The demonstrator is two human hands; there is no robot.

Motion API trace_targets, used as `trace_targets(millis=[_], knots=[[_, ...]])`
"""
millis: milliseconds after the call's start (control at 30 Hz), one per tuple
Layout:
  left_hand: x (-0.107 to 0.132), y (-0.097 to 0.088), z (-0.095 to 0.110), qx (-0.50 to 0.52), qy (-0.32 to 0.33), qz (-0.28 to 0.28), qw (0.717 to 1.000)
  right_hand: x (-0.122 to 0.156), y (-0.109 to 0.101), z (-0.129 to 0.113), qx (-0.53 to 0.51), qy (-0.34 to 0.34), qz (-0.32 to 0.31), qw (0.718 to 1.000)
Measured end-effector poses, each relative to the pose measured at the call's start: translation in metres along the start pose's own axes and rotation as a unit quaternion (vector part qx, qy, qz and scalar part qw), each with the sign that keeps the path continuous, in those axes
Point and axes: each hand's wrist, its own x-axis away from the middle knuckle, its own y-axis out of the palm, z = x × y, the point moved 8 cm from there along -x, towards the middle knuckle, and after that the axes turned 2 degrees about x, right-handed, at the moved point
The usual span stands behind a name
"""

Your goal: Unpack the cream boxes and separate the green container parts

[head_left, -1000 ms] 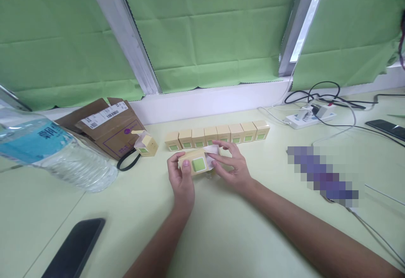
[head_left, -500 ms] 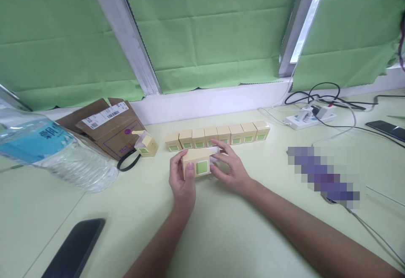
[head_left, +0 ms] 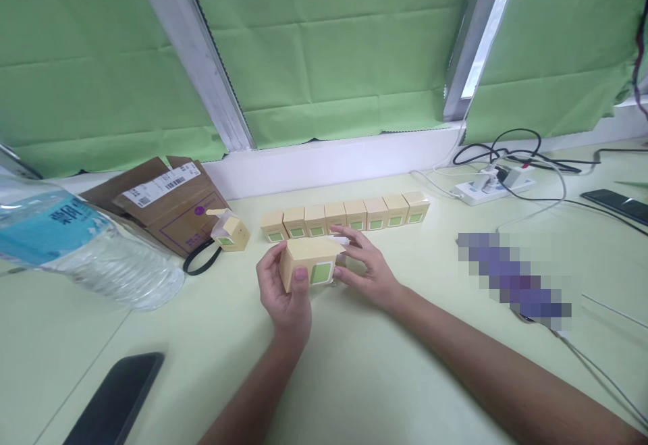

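My left hand [head_left: 283,296] is closed around a pale yellow carton [head_left: 311,252] at the centre of the frame, thumb on its front beside the green square. My right hand [head_left: 369,269] is at the carton's right end, by the flap, fingers bent and parted — I cannot tell whether they grip it. Just behind, eight small cartons [head_left: 355,208] stand in a row on the table [head_left: 379,371]. Left of centre, another carton [head_left: 233,232] stands with its top open, beside a brown cardboard box [head_left: 177,212]. A water bottle [head_left: 75,229] lies at the left edge; a dark phone [head_left: 116,394] is lower left — well apart from my hands.
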Motion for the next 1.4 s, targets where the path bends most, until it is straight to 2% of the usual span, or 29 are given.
trace_targets(millis=[233,333,467,533,833,1100,1233,1400], knots=[[0.004,-0.002,-0.004,-0.006,-0.003,0.003,1.000,0.000,-0.001,-0.003,0.004,0.002,0.016,1.000],[0.004,-0.001,0.005,-0.031,0.028,-0.011,0.999,-0.001,-0.003,-0.003,-0.014,0.004,0.023,1.000],[-0.001,0.003,0.024,-0.055,0.086,-0.021,0.995,-0.001,-0.002,-0.001,-0.040,0.023,0.009,0.999],[-0.004,0.003,0.029,-0.058,0.095,-0.020,0.994,-0.001,0.000,0.000,-0.052,0.033,0.001,0.998],[-0.002,0.004,0.021,-0.054,0.030,-0.023,0.998,0.000,-0.001,0.007,-0.090,0.076,0.017,0.993],[-0.006,0.000,0.007,-0.002,-0.039,0.001,0.999,0.004,0.005,0.021,-0.147,0.129,-0.001,0.981],[-0.005,-0.002,0.000,0.019,-0.070,0.019,0.997,0.005,0.006,0.020,-0.131,0.131,-0.006,0.983],[-0.004,-0.001,0.002,0.022,-0.064,0.013,0.998,0.002,0.004,0.014,-0.100,0.125,-0.007,0.987]])
